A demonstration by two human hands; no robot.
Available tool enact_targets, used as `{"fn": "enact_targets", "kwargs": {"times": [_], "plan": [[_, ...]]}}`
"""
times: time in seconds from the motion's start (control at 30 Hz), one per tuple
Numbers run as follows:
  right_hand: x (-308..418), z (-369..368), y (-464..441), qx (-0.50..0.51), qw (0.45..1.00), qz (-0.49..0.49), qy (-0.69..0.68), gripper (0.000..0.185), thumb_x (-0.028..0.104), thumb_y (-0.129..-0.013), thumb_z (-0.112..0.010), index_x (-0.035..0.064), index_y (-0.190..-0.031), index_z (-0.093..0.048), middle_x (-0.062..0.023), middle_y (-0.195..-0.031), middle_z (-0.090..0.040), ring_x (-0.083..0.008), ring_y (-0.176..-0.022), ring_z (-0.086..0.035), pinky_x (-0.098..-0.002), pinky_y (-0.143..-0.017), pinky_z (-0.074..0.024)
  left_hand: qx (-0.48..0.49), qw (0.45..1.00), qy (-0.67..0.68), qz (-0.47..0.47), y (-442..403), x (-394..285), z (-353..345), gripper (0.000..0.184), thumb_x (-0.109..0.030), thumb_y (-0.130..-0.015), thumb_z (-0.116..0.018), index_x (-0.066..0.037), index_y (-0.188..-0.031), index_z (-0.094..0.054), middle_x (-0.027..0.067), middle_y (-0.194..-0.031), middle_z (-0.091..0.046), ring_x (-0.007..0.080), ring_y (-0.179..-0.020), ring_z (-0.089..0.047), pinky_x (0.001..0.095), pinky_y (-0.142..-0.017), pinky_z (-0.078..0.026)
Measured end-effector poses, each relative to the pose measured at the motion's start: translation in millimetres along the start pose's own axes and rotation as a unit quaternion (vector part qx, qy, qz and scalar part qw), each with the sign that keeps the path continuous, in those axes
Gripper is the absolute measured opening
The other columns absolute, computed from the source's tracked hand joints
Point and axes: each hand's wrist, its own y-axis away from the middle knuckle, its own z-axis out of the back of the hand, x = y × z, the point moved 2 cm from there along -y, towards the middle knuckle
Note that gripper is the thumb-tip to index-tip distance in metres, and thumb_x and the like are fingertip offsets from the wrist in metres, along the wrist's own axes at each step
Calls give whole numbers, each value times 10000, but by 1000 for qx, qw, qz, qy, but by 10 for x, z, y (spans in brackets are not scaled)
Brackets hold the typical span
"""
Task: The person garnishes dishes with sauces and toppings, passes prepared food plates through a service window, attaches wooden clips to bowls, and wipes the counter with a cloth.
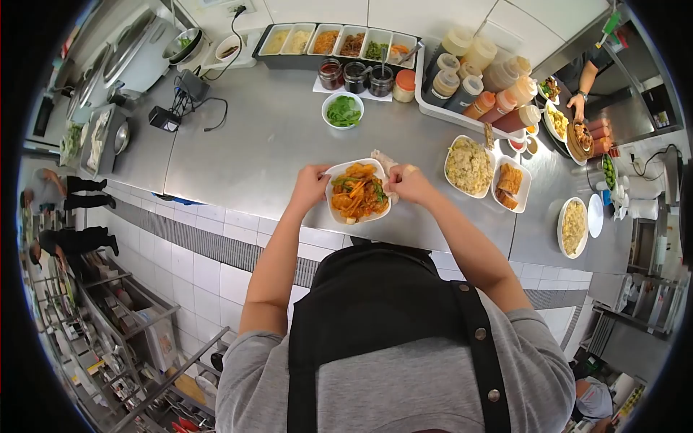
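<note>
A white square bowl of orange, saucy food with green pieces is at the counter's front edge, between my hands. My left hand is closed on the bowl's left rim. At the right rim, my right hand is closed round a crumpled pale cloth that touches the bowl. Beyond the bowl stands a round white bowl of green leaves. To the right of my right hand are a white dish of fried rice and a smaller dish with browned pieces.
Behind are a topping tray, sauce jars and a bin of squeeze bottles. Black adapters with cables lie left. An oval rice dish sits right. A co-worker's hand is near plates at the far right.
</note>
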Motion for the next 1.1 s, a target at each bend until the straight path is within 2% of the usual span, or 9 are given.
{"fn": "enact_targets", "kwargs": {"times": [0.2,0.3,0.4,0.47,0.63,0.73,0.83,1.03,1.1], "plan": [[-246,159,337,87,986,52,-131,131,67,-745,-679,37,-673,-575,-17,-624,-586,-77,-581,-515,-259,-533,-415,-26,999,43,8,122,-23,-13,300,-41,-864,-521,4,-1144,-616,83,-700,-647,109,-502,-585,240,-436,-492],[-436,206,293,-46,978,25,-201,58,70,-734,-650,17,-747,-631,-83,-689,-621,-140,-613,-595,-286,-569,-463,-27,998,53,18,111,66,-13,300,-50,-874,-523,-3,-1157,-610,77,-716,-649,101,-507,-579,233,-441,-493],[-207,159,290,-149,977,103,-114,99,80,-754,-637,6,-816,-656,-99,-722,-642,-151,-625,-608,-293,-585,-475,-20,998,47,26,95,35,6,295,-45,-875,-522,5,-1152,-610,86,-732,-653,111,-523,-591,237,-450,-505],[-144,-17,263,-141,978,111,-108,120,94,-761,-639,2,-834,-661,-109,-728,-653,-165,-619,-609,-302,-590,-480,-18,998,46,28,91,57,17,290,-26,-870,-512,25,-1138,-610,111,-747,-659,142,-556,-626,255,-466,-531],[-147,-143,448,-129,978,76,-143,140,46,-776,-627,20,-902,-684,-133,-812,-666,-191,-649,-616,-290,-588,-482,-50,992,105,46,127,99,-25,286,-27,-872,-514,21,-1136,-614,102,-721,-653,133,-532,-618,252,-446,-515],[-78,-192,649,-233,944,194,-127,163,-1,-780,-614,10,-928,-682,-135,-887,-658,-200,-683,-622,-285,-594,-491,-89,989,107,39,175,126,-107,284,-25,-869,-510,15,-1128,-620,103,-706,-651,133,-521,-619,252,-439,-510],[-49,-249,736,-281,929,233,-57,170,-12,-782,-615,2,-940,-676,-133,-933,-646,-220,-702,-625,-292,-607,-502,-123,988,94,27,209,55,-194,283,-21,-868,-500,11,-1118,-627,105,-694,-648,136,-521,-624,255,-433,-506],[-57,-354,750,-311,916,240,-77,165,-17,-785,-612,5,-938,-672,-133,-905,-623,-252,-722,-618,-312,-623,-500,-160,978,132,28,192,45,-359,295,-11,-867,-471,12,-1115,-629,123,-708,-649,157,-548,-640,264,-457,-533],[-39,-383,721,-310,925,209,-69,170,-20,-798,-604,10,-949,-676,-119,-899,-621,-228,-704,-608,-291,-609,-485,-169,974,151,28,174,31,-421,299,-10,-865,-468,12,-1118,-628,129,-717,-650,162,-557,-643,266,-467,-543]]}}
